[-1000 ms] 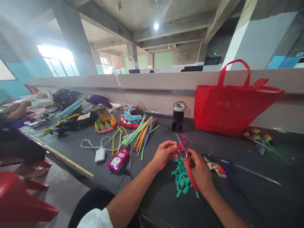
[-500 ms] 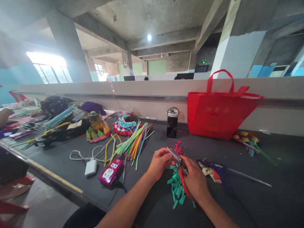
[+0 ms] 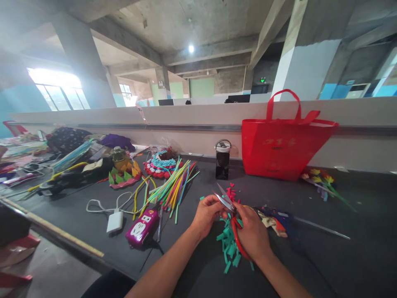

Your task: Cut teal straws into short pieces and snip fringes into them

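My right hand (image 3: 252, 231) grips a pair of scissors (image 3: 228, 203) by the red handles, and its blades are spread and point up and left. Close to the blades, my left hand (image 3: 207, 216) is closed in a pinch. Whatever lies between its fingertips is too small or hidden to make out. A bit of teal (image 3: 202, 198) shows just past its knuckles. Below the hands, a heap of cut teal strips (image 3: 230, 244) is spread on the dark table (image 3: 192, 273). Small red pieces (image 3: 230, 192) lie just beyond the scissors.
A glue gun (image 3: 281, 217) lies right of my right hand. Beyond stand a red bag (image 3: 279, 149) and a black-and-white device with a handle (image 3: 222, 163). To the left are pipe cleaners (image 3: 176, 186), a purple power socket (image 3: 142, 228) and a white charger (image 3: 115, 222).
The scissor blades have opened wider. Both hands stay nearly in place, while the whole view has shifted slightly. A person's hand at the far left has mostly left the picture.
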The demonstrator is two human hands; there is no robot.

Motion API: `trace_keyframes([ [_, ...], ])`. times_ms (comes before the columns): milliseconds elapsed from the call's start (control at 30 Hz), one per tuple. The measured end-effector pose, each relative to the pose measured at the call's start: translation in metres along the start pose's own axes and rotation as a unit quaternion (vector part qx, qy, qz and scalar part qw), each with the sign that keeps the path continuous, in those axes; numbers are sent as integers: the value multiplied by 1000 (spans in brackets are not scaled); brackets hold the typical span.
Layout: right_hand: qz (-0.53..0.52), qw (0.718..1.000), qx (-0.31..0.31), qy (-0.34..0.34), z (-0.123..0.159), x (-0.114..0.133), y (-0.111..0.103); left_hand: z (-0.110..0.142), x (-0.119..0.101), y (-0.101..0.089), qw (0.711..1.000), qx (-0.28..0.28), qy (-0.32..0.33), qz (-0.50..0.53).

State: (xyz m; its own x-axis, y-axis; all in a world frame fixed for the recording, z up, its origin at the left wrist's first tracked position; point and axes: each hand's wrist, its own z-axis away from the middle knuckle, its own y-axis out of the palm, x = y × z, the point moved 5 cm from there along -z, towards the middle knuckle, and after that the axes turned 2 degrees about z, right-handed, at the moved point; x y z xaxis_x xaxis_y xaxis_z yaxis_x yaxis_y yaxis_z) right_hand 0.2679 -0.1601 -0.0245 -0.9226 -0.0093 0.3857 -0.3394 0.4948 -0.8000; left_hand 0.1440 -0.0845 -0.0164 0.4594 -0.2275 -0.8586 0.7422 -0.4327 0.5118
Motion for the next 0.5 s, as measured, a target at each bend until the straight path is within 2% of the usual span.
trace_keyframes([
  [233,3,1000,5,3,1,-1,3,-1,0,0,1000,5,1,8],
  [500,-1,999,-32,-10,2,2,1,3,-6,5,1000,1,-9,1],
])
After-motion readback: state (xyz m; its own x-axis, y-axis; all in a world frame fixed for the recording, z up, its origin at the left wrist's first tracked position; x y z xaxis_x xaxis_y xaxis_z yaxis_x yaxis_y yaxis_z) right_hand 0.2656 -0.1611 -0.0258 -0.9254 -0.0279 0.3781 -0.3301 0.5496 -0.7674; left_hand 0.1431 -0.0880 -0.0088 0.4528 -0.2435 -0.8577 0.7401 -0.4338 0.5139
